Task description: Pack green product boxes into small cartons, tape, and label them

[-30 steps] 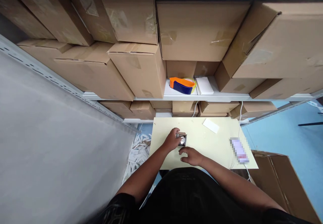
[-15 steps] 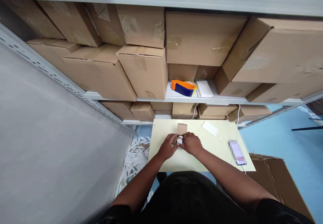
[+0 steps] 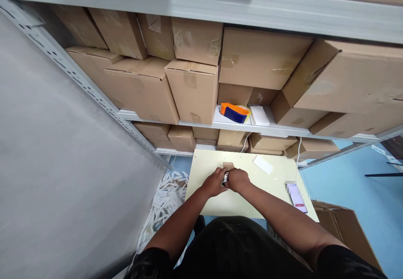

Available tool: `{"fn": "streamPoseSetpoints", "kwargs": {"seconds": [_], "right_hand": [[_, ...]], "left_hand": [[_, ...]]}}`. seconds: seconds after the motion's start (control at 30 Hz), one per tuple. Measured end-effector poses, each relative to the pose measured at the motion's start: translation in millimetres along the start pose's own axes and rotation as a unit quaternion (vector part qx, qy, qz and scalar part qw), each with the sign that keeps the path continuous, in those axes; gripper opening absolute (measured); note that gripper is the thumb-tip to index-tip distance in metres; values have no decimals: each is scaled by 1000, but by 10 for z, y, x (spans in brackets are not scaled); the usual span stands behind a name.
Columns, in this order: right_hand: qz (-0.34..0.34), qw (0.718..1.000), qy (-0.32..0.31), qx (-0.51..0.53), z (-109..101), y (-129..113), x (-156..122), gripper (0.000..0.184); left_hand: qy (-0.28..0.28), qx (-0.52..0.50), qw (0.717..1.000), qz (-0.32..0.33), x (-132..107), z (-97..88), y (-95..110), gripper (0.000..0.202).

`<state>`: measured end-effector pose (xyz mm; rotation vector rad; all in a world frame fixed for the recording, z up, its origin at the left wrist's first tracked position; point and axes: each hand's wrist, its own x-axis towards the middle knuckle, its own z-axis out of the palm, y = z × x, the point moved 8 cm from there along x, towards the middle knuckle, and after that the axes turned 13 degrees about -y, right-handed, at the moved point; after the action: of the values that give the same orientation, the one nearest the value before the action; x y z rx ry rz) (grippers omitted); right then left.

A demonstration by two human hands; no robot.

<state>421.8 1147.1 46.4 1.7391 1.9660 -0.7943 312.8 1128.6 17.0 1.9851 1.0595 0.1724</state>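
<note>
My left hand (image 3: 214, 182) and my right hand (image 3: 238, 180) meet over a small cardboard box (image 3: 227, 166) on the pale yellow table (image 3: 273, 186). Both hands have their fingers curled round the box, and a shiny silver item (image 3: 225, 178) shows between them inside it. The box flap stands up just beyond my fingers. Most of the box is hidden by my hands.
A white card (image 3: 263, 164) lies on the table to the right, and a phone (image 3: 297, 196) on a white cable near the right edge. An orange and blue tape dispenser (image 3: 234, 112) sits on the shelf among stacked cardboard boxes (image 3: 192, 90). Paper strips (image 3: 163, 199) litter the floor left.
My right hand has moved up from the table front to join the left on the small box. The box flap has come down lower. The camera view has tilted slightly.
</note>
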Motion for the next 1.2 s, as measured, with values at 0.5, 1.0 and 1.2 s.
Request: {"fn": "streamPoseSetpoints", "kwargs": {"seconds": [0.5,1.0,1.2], "right_hand": [[-64,994,-37,-80,-21,50,-2,23],[-87,992,18,-94,12,201,-99,41],[-84,990,66,-93,37,309,-164,44]], "left_hand": [[41,-42,998,16,-57,8,84,99],[57,-42,997,13,-49,70,81,93],[47,-24,999,-4,-5,92,135,86]]}}
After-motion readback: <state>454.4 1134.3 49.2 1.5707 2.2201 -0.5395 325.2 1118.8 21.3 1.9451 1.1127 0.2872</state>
